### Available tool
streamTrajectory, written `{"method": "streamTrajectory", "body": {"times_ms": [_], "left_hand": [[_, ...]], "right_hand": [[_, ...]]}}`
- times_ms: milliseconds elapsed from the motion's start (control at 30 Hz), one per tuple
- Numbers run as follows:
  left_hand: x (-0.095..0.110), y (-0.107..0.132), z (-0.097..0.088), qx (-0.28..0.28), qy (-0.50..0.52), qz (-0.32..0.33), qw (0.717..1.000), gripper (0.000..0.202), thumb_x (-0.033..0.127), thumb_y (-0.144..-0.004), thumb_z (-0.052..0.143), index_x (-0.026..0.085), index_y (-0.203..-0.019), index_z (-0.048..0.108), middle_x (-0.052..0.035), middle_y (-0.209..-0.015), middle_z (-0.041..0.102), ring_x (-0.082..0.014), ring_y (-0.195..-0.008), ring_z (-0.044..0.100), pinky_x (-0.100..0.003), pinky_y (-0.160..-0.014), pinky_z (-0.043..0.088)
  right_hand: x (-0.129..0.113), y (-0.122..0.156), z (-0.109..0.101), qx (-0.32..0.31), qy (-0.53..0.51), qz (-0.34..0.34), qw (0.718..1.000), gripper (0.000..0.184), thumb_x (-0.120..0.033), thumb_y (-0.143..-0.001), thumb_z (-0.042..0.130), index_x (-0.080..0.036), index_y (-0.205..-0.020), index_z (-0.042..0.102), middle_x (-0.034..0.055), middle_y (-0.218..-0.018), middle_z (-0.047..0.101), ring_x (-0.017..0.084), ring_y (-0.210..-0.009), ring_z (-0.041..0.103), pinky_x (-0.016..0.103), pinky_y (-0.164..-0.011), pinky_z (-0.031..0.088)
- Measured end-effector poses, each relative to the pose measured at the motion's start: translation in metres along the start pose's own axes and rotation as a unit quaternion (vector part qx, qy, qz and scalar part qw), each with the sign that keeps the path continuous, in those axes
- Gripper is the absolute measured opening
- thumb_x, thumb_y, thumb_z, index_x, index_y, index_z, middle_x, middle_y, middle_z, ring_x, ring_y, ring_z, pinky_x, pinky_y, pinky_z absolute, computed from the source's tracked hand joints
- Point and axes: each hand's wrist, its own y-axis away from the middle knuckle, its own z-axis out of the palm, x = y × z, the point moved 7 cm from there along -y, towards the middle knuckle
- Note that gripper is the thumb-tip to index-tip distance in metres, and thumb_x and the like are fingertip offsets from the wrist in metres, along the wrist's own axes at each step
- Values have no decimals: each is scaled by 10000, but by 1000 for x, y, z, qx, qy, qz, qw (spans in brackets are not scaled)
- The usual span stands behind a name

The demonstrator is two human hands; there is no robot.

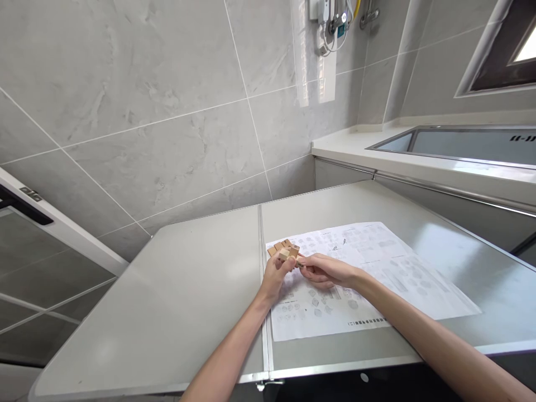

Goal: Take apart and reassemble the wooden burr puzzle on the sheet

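Across the middle of the pale table (pixel 196 296) runs a seam, and right of it a big printed sheet (pixel 402 268) lies spread out. Over the sheet's left edge, the left hand (pixel 274 276) grips a cluster of wooden blocks (pixel 285 252), thumb in front. The right hand (pixel 326 271) has curled fingers at the cluster's right end; whether they pinch or merely touch, I cannot tell.

As a whole, the cluster should be light and stiff, dry rather than slippery, and hardly fragile (though its joints could well swivel or slip). Flat sides of a block near either end seem the best hold. It looks stepped and uneven, light brown, some faces paler. Each block appears squarish and crisp-edged; the smallest details, dark marks on a few, are unreadable.
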Motion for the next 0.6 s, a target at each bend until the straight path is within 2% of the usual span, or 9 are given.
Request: {"method": "streamTrajectory", "body": {"times_ms": [100, 200, 300, 367, 467, 600], "left_hand": [[3, 0, 3, -20, 47, -2, 999, 500, 635, -923, 642, 155, -1043, 719, -83, -884, 712, -209, -831, 674, -348, -857, 534], [6, 0, 6, -35, 59, -1, 998, 534, 635, -920, 647, 135, -1093, 719, -93, -877, 717, -201, -769, 662, -362, -855, 537], [8, -1, 6, -36, 67, 10, 997, 516, 610, -914, 673, 134, -1108, 709, -120, -1007, 730, -178, -756, 644, -354, -841, 538], [11, -1, 5, -34, 62, 18, 997, 493, 594, -908, 691, 142, -1105, 698, -139, -1116, 725, -170, -770, 641, -352, -843, 541], [15, 0, 3, -34, 34, 20, 999, 520, 602, -878, 723, 165, -1154, 672, -157, -1243, 699, -196, -857, 668, -364, -862, 551], [27, 5, -2, -26, -50, 42, 998, 555, 527, -803, 824, 215, -1227, 647, -121, -1249, 694, -250, -1074, 677, -370, -943, 536]], "right_hand": [[-4, -1, -2, 21, 53, -44, 997, 630, -627, -1027, 479, -205, -559, 487, -66, -473, 394, 76, -388, 310, 246, -424, 296], [-9, 0, -3, 42, 91, -72, 992, 656, -632, -1035, 459, -204, -539, 495, -47, -476, 426, 89, -422, 351, 257, -476, 350], [-13, 3, -2, 53, 107, -76, 990, 635, -632, -1035, 460, -201, -572, 517, -42, -492, 438, 99, -451, 381, 257, -493, 360], [-14, 4, -2, 55, 104, -77, 990, 571, -617, -1036, 474, -192, -670, 581, -48, -525, 457, 100, -458, 387, 255, -491, 355], [-17, 6, -2, 51, 102, -79, 990, 481, -589, -1040, 491, -185, -817, 627, -46, -592, 500, 99, -472, 405, 249, -492, 352], [-22, 11, 1, 12, 128, -83, 988, 439, -567, -1028, 532, -190, -811, 592, -25, -697, 562, 97, -513, 454, 247, -529, 386]]}}
